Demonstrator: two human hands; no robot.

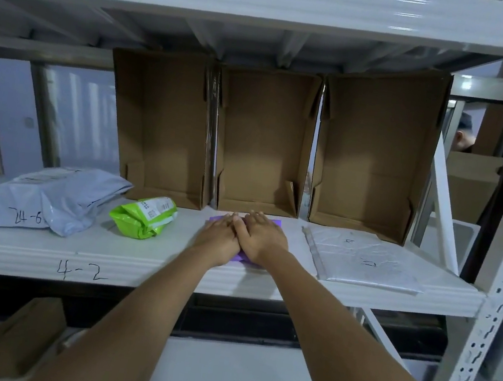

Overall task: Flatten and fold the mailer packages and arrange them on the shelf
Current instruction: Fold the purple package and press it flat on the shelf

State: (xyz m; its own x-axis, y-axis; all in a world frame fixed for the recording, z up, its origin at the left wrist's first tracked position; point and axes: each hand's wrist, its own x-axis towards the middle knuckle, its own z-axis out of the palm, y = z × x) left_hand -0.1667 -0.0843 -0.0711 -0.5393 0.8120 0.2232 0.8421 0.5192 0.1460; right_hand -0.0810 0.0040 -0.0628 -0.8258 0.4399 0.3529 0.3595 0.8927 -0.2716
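Pressing flat on a purple mailer [274, 223] mid-shelf, left hand [219, 239] and right hand [261, 238] lie side by side, touching, fingers straight, palms down; mailer mostly hidden under them. It sits on the shelf [139, 258] marked 4-2, just before the middle cardboard box [263, 140]. Left of it: crumpled green mailer [144, 217], then grey mailers [47, 200]. Right: flat white bubble mailer [363, 257], near the right cardboard box [376, 152]
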